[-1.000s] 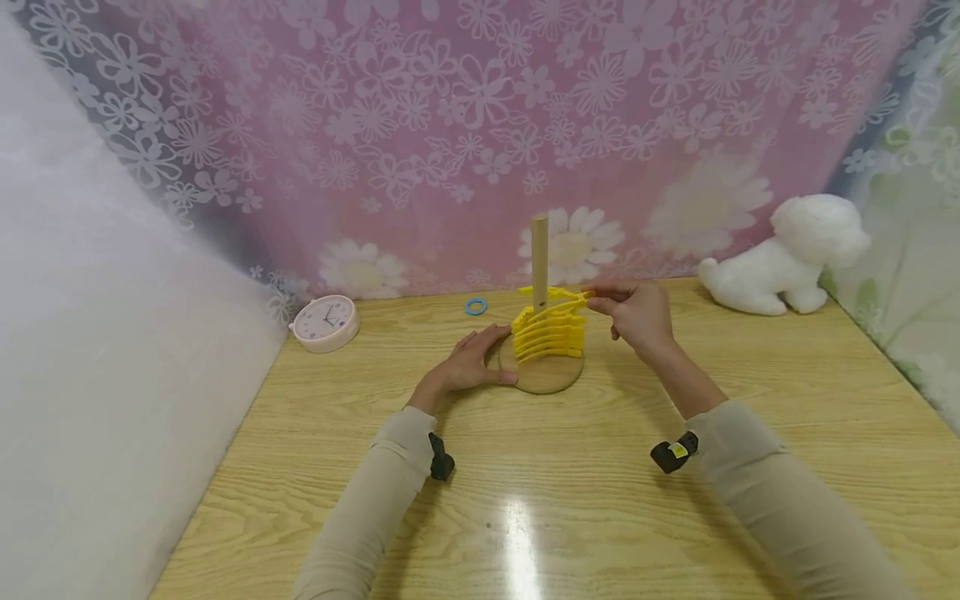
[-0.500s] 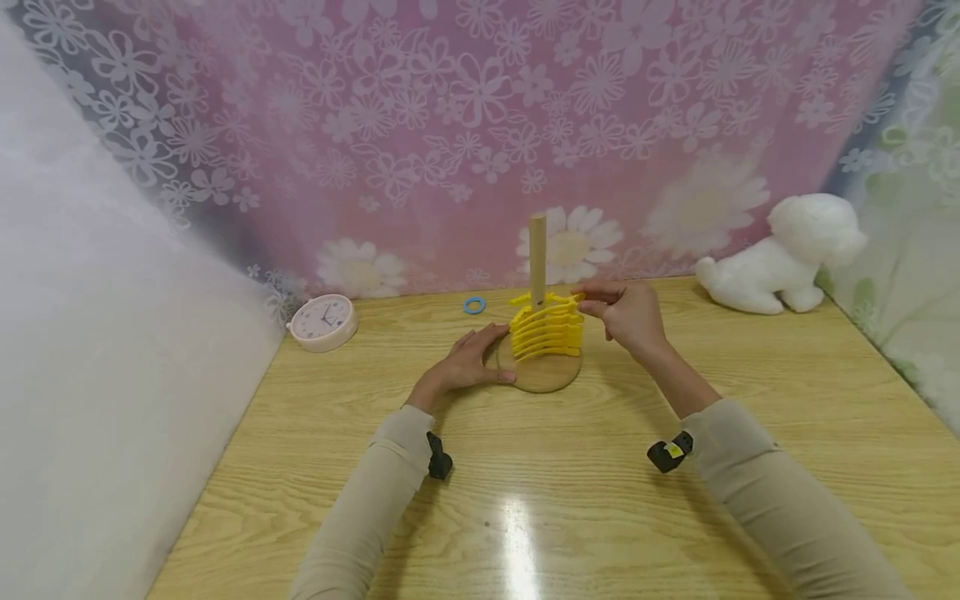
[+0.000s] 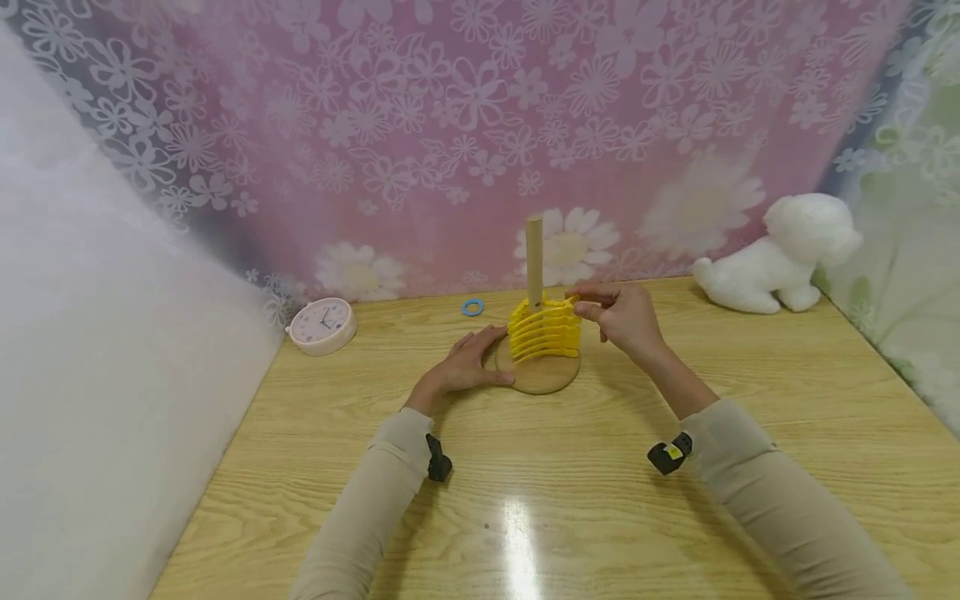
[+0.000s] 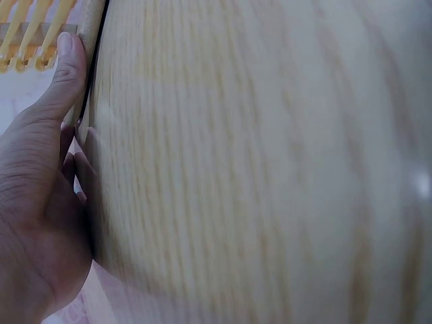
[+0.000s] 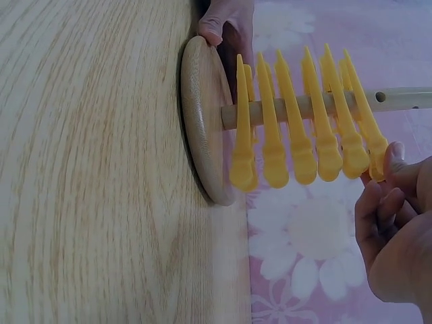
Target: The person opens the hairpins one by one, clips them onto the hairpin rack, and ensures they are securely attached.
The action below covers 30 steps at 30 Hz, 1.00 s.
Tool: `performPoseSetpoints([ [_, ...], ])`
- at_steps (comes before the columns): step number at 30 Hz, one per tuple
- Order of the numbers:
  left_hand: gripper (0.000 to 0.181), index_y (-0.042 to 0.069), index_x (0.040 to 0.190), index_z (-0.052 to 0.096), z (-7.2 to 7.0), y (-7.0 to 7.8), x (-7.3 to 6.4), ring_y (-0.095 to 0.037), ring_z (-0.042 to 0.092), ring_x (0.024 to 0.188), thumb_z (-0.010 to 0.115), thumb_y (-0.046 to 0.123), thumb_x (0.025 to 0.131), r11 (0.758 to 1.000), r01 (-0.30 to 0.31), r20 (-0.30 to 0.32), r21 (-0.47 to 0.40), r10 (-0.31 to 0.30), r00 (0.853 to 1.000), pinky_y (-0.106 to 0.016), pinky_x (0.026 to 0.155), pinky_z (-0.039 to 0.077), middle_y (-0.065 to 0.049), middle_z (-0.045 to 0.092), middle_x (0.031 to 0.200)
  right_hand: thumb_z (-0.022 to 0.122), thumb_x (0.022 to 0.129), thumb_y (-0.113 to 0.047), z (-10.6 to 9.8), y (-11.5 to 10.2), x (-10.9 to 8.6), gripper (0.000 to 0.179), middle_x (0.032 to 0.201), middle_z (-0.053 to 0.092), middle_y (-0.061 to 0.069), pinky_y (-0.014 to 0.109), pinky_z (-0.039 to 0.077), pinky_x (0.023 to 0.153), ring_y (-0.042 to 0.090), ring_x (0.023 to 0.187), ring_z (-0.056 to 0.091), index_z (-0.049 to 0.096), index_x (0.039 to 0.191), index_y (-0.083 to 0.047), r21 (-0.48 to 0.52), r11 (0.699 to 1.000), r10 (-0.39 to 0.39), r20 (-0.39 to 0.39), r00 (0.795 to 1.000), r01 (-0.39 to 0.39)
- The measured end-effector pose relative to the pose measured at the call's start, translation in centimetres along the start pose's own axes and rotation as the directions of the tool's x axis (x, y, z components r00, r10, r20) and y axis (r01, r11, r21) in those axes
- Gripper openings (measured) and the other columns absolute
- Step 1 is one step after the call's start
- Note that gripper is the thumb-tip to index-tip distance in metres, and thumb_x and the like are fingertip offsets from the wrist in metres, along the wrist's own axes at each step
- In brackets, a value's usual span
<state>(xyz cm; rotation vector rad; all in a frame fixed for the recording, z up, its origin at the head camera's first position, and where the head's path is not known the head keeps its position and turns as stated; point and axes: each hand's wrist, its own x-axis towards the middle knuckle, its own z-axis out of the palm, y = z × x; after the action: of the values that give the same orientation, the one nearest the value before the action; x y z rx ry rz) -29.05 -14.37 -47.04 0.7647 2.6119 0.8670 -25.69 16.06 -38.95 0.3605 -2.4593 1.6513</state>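
A wooden stand [image 3: 543,381] with a round base and an upright post [image 3: 534,258] is on the table. Several yellow plastic clips [image 3: 546,340] sit stacked along the lower post, their long thin arms on either side of it. My left hand [image 3: 465,364] holds the left edge of the base, thumb at the front and fingers round the back. In the right wrist view, the topmost clip [image 5: 364,116] has its rounded handle end pinched by my right hand [image 5: 398,223], just below a hole in the post. Some left fingertips are hidden.
A blue ring [image 3: 472,307] lies behind my left hand. A pink clock [image 3: 322,326] is at the back left, and a white plush dog [image 3: 780,258] sits at the back right. A flowered pink curtain [image 3: 450,150] hangs behind the table.
My right hand has moved slightly left and down with the topmost clip. That clip's spread arms have come together around the post. My left hand stays on the base.
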Motion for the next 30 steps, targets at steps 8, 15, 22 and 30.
performPoseSetpoints([
  [8, 0.097, 0.023, 0.167, 0.024, 0.0, -0.2, 0.2, -0.017, 0.008, 0.161, 0.077, 0.053, 0.091, 1.0, -0.02, -0.001, -0.008, 0.02, 1.0, -0.042, 0.13, -0.001, -0.004, 0.018, 0.174, 0.073, 0.1, -0.016, -0.3, 0.2, -0.2, 0.031, 0.125, 0.073, 0.017, 0.032, 0.053, 0.049, 0.026, 0.048, 0.056, 0.073, 0.129, -0.004, 0.071, 0.997, -0.016, 0.094, 0.995, 0.009],
  [15, 0.098, 0.023, 0.167, 0.024, 0.2, -0.6, 0.6, -0.017, 0.006, 0.161, 0.076, 0.056, 0.091, 1.0, -0.025, 0.009, -0.015, 0.025, 1.0, -0.042, 0.13, -0.003, -0.003, 0.017, 0.174, 0.071, 0.102, -0.018, -0.5, 0.7, -0.4, 0.036, 0.131, 0.07, 0.018, 0.033, 0.057, 0.057, 0.027, 0.052, 0.058, 0.068, 0.135, -0.005, 0.098, 0.995, -0.021, 0.116, 0.993, 0.01],
  [22, 0.096, 0.022, 0.167, 0.026, 0.3, -0.4, 0.7, -0.02, 0.009, 0.161, 0.077, 0.054, 0.091, 1.0, -0.029, 0.01, -0.008, 0.03, 1.0, -0.043, 0.13, -0.001, -0.003, 0.019, 0.174, 0.073, 0.1, -0.018, -0.7, 1.1, -0.6, 0.041, 0.135, 0.067, 0.021, 0.035, 0.058, 0.056, 0.022, 0.055, 0.058, 0.066, 0.139, -0.007, 0.147, 0.989, -0.005, 0.138, 0.99, -0.016],
  [30, 0.095, 0.023, 0.167, 0.025, -0.4, -0.5, 0.4, -0.02, 0.007, 0.161, 0.076, 0.053, 0.092, 1.0, -0.019, 0.001, 0.02, 0.019, 1.0, -0.045, 0.13, -0.001, -0.004, 0.017, 0.174, 0.07, 0.102, -0.024, -1.7, 0.7, -0.4, 0.052, 0.145, 0.06, 0.02, 0.034, 0.059, 0.056, 0.023, 0.06, 0.059, 0.055, 0.15, -0.009, 0.18, 0.983, -0.006, 0.165, 0.986, -0.024],
])
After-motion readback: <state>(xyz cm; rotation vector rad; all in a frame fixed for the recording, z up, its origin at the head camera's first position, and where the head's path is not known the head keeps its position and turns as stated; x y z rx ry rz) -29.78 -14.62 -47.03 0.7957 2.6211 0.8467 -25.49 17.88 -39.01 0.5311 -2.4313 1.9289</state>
